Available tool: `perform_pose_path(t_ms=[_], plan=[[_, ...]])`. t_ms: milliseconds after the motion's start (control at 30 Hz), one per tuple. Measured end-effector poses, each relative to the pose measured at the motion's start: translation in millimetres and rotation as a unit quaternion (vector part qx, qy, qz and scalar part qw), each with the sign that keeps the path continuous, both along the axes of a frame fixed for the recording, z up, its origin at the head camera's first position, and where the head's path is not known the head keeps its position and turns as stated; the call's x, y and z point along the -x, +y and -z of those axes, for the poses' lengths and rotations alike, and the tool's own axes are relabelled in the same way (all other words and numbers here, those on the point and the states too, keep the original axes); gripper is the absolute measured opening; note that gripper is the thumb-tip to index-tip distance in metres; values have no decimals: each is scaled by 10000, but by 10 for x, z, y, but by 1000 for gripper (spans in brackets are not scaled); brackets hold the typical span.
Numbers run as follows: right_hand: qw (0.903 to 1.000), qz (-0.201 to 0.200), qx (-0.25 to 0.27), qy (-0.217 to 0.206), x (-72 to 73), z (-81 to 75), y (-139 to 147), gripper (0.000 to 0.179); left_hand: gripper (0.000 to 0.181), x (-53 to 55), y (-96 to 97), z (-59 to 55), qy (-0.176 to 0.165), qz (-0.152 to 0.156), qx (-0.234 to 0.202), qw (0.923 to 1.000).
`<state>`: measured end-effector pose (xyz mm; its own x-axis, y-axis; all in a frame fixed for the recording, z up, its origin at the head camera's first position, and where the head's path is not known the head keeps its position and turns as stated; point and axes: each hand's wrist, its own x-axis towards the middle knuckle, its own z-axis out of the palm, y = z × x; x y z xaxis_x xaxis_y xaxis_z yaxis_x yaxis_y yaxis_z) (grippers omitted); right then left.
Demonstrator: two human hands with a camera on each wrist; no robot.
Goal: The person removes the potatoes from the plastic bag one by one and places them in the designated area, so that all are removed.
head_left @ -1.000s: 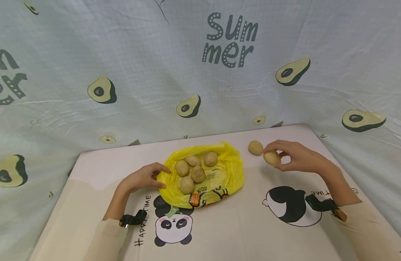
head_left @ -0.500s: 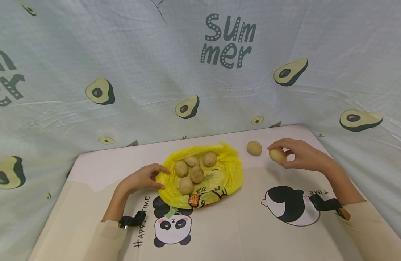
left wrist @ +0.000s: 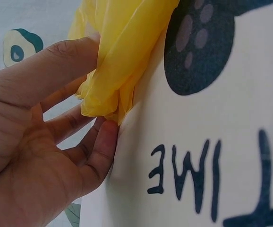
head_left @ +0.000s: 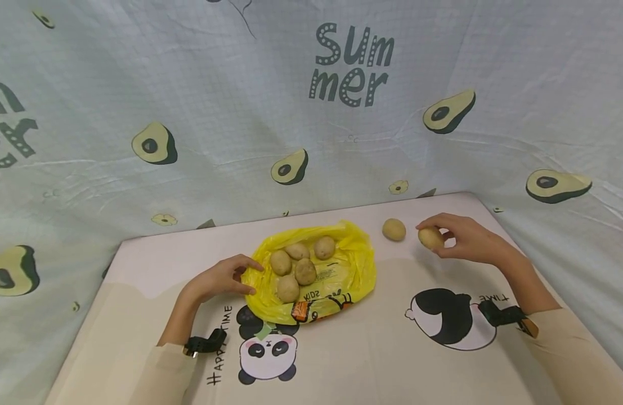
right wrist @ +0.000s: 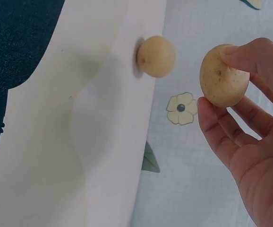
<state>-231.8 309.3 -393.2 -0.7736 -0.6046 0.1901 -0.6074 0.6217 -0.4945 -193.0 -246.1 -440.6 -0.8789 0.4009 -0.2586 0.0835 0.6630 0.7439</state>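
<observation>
My right hand (head_left: 468, 239) pinches a potato (right wrist: 223, 75) between thumb and fingertips, lifted off the table at the right. To its left a second potato (head_left: 394, 229) lies on the table by the far edge; it also shows in the right wrist view. A yellow plastic bag (head_left: 362, 270) lies spread open mid-table, with several potatoes (head_left: 305, 272) inside, toward its left half. At the bag's left rim my left hand (head_left: 222, 278) grips the plastic. The left wrist view shows the thumb on one side of the gathered plastic and the fingers (left wrist: 104, 146) on the other.
The table cover (head_left: 362, 360) carries a printed panda (head_left: 268, 355) and a black-and-white figure at the right. Behind the table's far edge hangs a pale curtain (head_left: 215, 101) printed with avocados. Each wrist wears a black strap.
My right hand has carried its potato a little to the right, away from the loose potato, and now stays nearly still. The left hand keeps its place on the bag.
</observation>
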Motion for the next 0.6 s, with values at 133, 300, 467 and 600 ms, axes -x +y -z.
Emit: perform_pose_path(t_ms=[133, 300, 467, 600], plan=[[10000, 62, 16, 37, 41, 33, 0, 53, 48, 2, -6, 3, 36, 14, 21, 10000], [9999, 103, 87, 62, 68, 51, 8, 52, 48, 7, -3, 9, 36, 26, 22, 10000], [9997, 116, 152, 156, 81, 51, 20, 52, 48, 1, -1, 12, 52, 49, 8, 10000], [9997, 153, 149, 143, 102, 64, 30, 52, 48, -4, -2, 15, 69, 64, -33, 10000]])
